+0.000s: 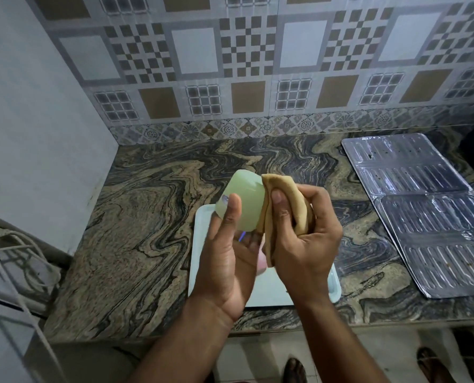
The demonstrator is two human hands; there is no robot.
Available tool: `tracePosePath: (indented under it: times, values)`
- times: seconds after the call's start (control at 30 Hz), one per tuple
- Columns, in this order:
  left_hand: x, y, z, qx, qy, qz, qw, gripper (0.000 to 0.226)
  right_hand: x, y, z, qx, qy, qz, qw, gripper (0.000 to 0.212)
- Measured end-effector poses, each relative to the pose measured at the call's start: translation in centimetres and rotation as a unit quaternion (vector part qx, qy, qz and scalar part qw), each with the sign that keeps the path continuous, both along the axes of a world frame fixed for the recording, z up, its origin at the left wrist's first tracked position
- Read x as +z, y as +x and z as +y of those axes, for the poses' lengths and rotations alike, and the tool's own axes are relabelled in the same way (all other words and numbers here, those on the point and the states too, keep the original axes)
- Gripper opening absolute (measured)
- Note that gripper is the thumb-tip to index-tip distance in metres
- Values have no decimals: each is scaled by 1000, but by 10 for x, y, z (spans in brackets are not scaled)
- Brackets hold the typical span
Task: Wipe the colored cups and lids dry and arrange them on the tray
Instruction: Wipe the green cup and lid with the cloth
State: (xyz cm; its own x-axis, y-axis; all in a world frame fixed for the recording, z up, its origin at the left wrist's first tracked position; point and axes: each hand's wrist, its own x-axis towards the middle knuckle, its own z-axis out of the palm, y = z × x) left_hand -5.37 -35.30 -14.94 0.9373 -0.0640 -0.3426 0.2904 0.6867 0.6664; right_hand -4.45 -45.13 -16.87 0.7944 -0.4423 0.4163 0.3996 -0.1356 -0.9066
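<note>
Gripping the pale green cup [241, 203] in our left hand [227, 261], thumb across its side, we hold it above the white tray [200, 244]. Our right hand [302, 239] pinches a folded tan cloth [283, 197] against the cup's edge. The tray sits on the marbled counter [147, 217].

A single head-worn, wide-angle camera is looking forward and steeply down from above the person's forearms. It is facing a patterned tiled wall [258, 64], which is filling the upper part of the view, with a plain wall [31, 134] running along the left edge. The marbled table [147, 217] is lying below the lens, its front edge crossing near the bottom of the frame, and a strip of floor [258, 355] is showing beneath that edge. The two hands are sitting close to the camera at the frame's centre: left hand [227, 261], right hand [305, 236]. Straight lines are bowing toward the borders. No second view is sharing the scene.
</note>
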Motion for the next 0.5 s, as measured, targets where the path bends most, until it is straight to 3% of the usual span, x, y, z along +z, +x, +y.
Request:
tracePosePath:
  times: [0.1, 0.2, 0.37, 0.5]
  values:
    - [-14, 4, 6, 61, 129, -80, 987, 61, 2, 4, -7, -9, -36, -20, 999, 9]
    - [-25, 5, 21, 89, 261, -196, 941, 60, 9, 11, -15, 34, -32, 9, 999, 9]
    - [-20, 7, 40, 76, 454, -331, 824, 65, 10, 26, -28, 114, 37, 96, 988, 8]
    - [-9, 8, 52, 62, 578, -402, 708, 67, 3, 41, -27, 158, 54, 143, 976, 7]
